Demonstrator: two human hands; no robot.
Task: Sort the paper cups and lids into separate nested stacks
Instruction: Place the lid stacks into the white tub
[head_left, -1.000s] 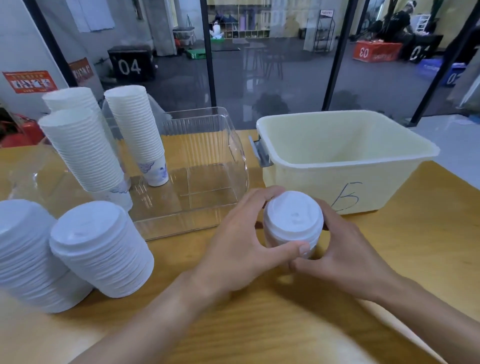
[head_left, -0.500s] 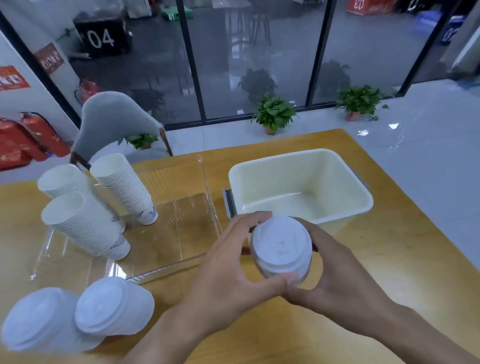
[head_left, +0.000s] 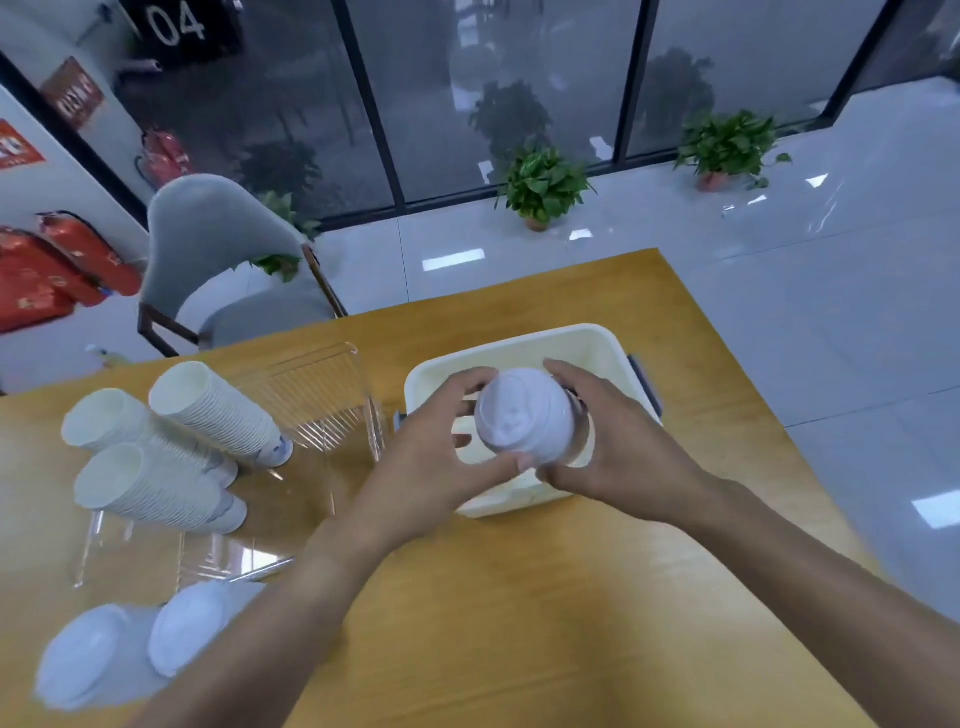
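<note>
Overhead, both hands' fingers (head_left: 470, 467) grip a lidded cup (head_left: 524, 415) above the wooden table (head_left: 519, 597) beside glass walls (head_left: 519, 78).

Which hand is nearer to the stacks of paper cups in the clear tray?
Left. The left hand holds the lidded cup on the side facing the cup stacks; the right hand holds its far side.

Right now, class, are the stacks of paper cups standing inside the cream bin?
No: the three cup stacks stand in the clear tray, left of the cream bin.
</note>
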